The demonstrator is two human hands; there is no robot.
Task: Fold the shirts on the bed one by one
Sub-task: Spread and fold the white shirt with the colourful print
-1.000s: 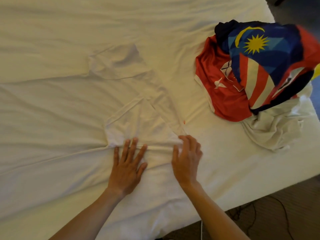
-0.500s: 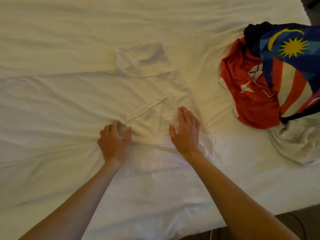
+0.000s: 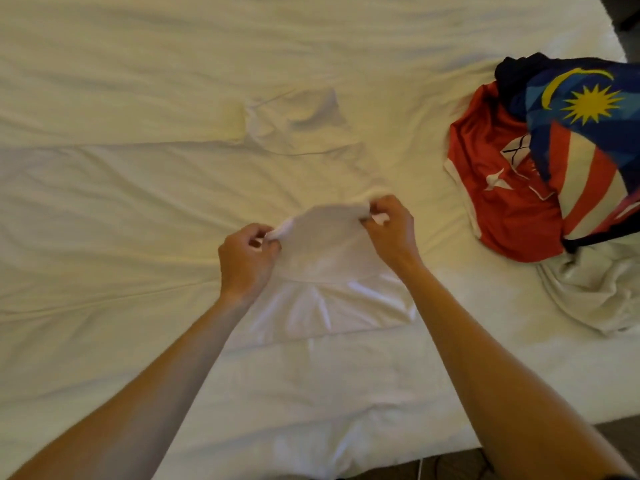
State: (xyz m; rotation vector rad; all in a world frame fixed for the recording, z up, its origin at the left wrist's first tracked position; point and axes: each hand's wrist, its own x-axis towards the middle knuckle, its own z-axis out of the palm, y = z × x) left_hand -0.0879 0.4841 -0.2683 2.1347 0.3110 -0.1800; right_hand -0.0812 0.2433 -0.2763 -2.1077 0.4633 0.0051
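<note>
Lying flat near the middle of the bed (image 3: 104, 202), one white shirt (image 3: 332, 299) is partly folded, and its raised edge is lifted between two hands. The left hand (image 3: 247, 256) pinches one corner of that edge with curled fingers and thumb; the right hand (image 3: 391, 230) pinches the other corner the same way, so the cloth stretches taut between them and arches a little above the sheet. The lower part of the shirt rests on the bed just beneath the wrists, with creases fanning out from a seam. One sleeve (image 3: 294, 116) of the same pale cloth lies spread farther up the bed, well apart from the hands.

At the right edge of the bed sits one heap of three more garments. A red shirt (image 3: 502, 188) with small white marks lies on the near-left side of the heap. A flag shirt (image 3: 588, 109), blue with a yellow crescent and star and red and white stripes, lies over it. A crumpled cream shirt (image 3: 595, 292) lies below both, touching them. Two bare forearms reach in from the bottom of the view.
</note>
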